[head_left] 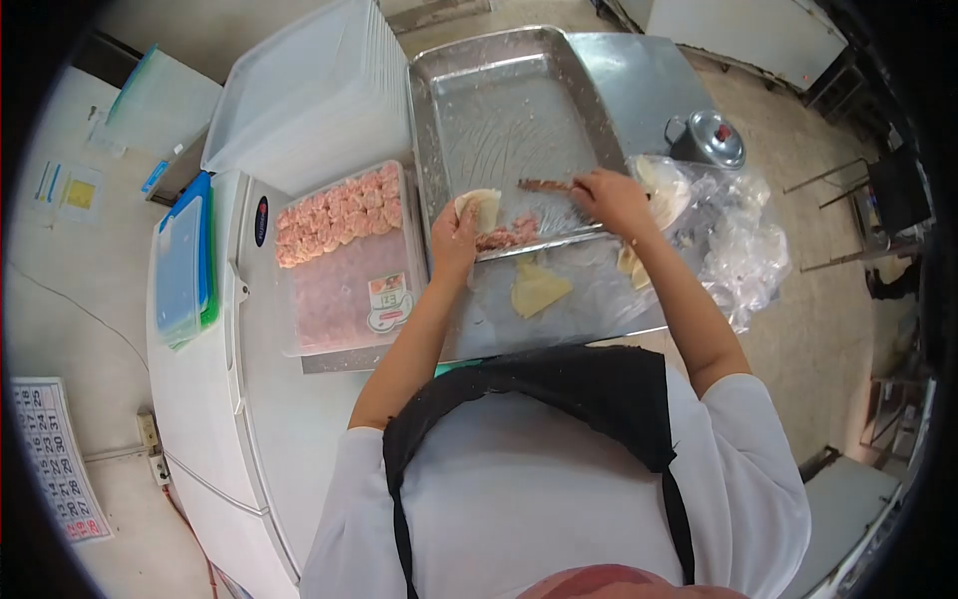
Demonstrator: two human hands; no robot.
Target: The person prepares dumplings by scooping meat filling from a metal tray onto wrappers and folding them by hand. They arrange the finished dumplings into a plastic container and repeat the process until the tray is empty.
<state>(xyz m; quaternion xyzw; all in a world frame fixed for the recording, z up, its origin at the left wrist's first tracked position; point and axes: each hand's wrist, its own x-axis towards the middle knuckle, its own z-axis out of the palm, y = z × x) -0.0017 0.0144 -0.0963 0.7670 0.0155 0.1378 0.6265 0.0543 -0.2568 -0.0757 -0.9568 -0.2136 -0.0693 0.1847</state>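
Left hand (456,237): fingers pinching wrapper (481,207), at 7 o'clock over tray (499,105). Right hand (611,203), tray's 4 o'clock: fingers curled round spatula (544,185), tip toward 9 o'clock, smeared. Wrapper likely light, limp, easily torn; support from beneath, pinch edge lightly. Meat (514,235), tray's 6 o'clock: probably soft, sticky. Spatula presumably stiff; hold 3 o'clock end.

A calendar (62,459) on the pale wall (70,334), white fridge (195,399), beige floor (813,329), dark chair (895,200)

Wall calendar (62,459) with 24, 31
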